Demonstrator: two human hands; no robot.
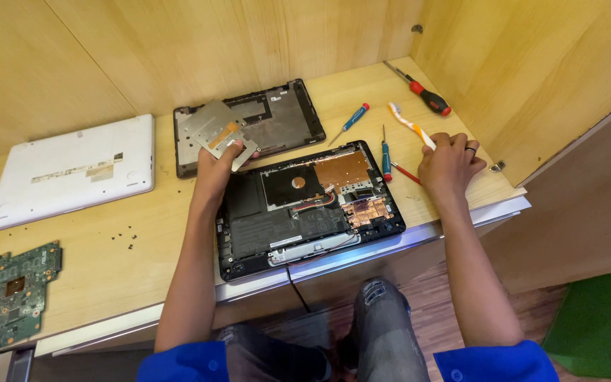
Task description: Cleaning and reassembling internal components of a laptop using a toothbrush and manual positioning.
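The left hand (215, 170) pinches a thin grey metal shield plate (217, 132), raised just above the opened black laptop base (305, 205) on the wooden surface (107, 262). The right hand (448, 164) closes on an orange-and-white toothbrush (410, 125). This looks like the stripping-down stage; setting the plate aside seems due.

pale label strip (73, 172) on white laptop (72, 170)

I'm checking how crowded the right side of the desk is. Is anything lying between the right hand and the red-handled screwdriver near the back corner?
Only the orange-and-white toothbrush, which the right hand already touches. Beyond it, bare wooden desk runs to the red-handled screwdriver. The blue-handled screwdrivers lie to the left, off that line.
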